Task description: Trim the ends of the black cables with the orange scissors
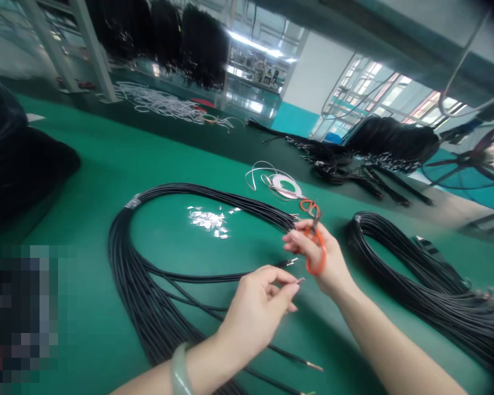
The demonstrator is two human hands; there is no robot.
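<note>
My left hand (259, 307), with a pale green bangle (181, 370) on its wrist, pinches something small and thin whose pinkish tip shows past the fingertips. Up and to the right, my right hand (323, 255) has its fingers curled round orange-handled scissors (316, 249). A looped bundle of black cables (123, 263) lies on the green table (99, 142), partly beneath my left hand. One bundle end reaches my right hand; several loose ends with stripped tips point right. Inside the loop is a heap of small shiny pieces (209, 219).
A white ring-shaped roll (287, 186) lies beyond my right hand. Another black cable bundle (395, 274) is at right, a dark coil (20, 159) at left. White strands (160, 101) and black cables (325, 159) lie farther back. A fan (471, 159) stands at far right.
</note>
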